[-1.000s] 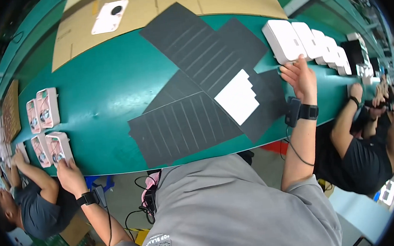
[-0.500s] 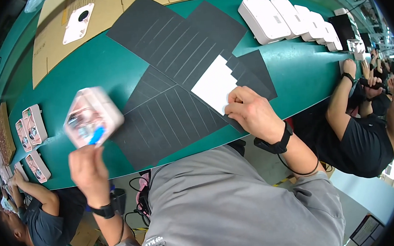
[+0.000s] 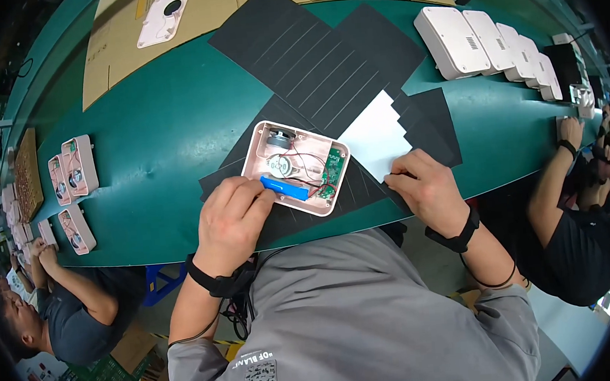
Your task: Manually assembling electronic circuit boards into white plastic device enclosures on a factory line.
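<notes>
My left hand holds a shallow pale pink plastic housing by its near left edge, over the black sheets. Inside the housing lie a blue cylindrical battery, a round silvery part, a dark round part, a green circuit board and thin red and black wires. My right hand is closed in a pinch at the near corner of a white backing sheet, which has a stepped right edge. Black sheets scored into strips spread beneath and beyond.
Several closed white housings line the far right. Three open housings with parts inside stand at the left. A pink cover plate rests on cardboard along the far side. Co-workers sit on both sides of the green table.
My left hand has brought the pink housing rightward from the left side to the black sheets near the white sheet. My right hand stays pinched at the white sheet's corner.
</notes>
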